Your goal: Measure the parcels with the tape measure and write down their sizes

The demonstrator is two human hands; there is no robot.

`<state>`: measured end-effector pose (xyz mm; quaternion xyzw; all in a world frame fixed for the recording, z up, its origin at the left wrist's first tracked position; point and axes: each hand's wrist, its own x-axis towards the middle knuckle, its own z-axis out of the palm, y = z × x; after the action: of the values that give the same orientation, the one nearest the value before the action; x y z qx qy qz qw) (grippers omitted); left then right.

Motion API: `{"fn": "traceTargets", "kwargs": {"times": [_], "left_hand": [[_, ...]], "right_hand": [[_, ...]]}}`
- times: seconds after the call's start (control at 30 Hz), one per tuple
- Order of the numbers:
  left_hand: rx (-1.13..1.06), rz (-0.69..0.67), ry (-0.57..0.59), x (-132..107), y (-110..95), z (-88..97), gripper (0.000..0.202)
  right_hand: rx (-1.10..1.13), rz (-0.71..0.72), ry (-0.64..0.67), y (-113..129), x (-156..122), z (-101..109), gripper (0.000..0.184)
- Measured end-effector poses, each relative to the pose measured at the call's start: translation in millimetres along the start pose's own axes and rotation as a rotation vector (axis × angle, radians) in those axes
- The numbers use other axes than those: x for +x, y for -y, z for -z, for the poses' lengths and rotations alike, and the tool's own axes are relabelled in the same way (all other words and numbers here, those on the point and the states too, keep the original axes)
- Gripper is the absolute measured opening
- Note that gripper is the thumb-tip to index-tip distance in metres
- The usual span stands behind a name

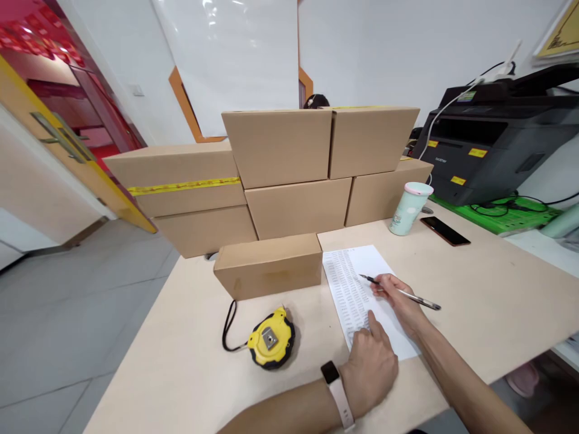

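Note:
My right hand point(400, 301) is closed round a silver pen point(400, 292), whose tip touches a printed sheet of paper point(362, 289) on the beige table. Lower on the same sheet rests my left hand point(371, 367), fingers curled with the index finger pointing at the printed rows; a watch with a pale strap is on that wrist. A yellow tape measure point(270, 339) with a black loop lies left of my left hand. Just behind the tape measure and the sheet sits a small cardboard box point(269, 265).
Several larger cardboard boxes point(275, 147) are stacked at the back of the table, one with yellow tape. A mint cup point(409, 208), a dark phone point(446, 231) and a black printer point(493, 144) stand at the right. The table edge point(149, 319) drops to grey floor at left.

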<state>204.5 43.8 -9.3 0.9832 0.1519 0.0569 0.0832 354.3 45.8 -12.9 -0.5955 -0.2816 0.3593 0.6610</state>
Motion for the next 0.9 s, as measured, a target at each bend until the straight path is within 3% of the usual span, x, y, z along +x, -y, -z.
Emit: {"fn": "traceTargets", "kwargs": {"times": [0.1,0.27,0.37,0.6,0.9], "left_hand": [[-0.023,0.06,-0.023,0,3,-4.6,0.047],[-0.068,0.161,0.009,0,6,-6.6,0.056],[-0.063,0.155,0.027,2,7,-5.8,0.055],[-0.033,0.13,0.04,2,8,-4.5,0.055],[-0.002,0.13,0.041,1,7,-2.9,0.056]], "right_hand": [[-0.145,0.07,-0.073,-7,0,-5,0.035],[-0.159,0.015,0.032,-12,2,-8,0.037],[-0.237,0.026,0.018,-18,3,-7,0.037],[-0.501,0.199,-0.135,-27,2,-2,0.035],[-0.561,0.217,-0.071,-23,-2,-3,0.031]]}}
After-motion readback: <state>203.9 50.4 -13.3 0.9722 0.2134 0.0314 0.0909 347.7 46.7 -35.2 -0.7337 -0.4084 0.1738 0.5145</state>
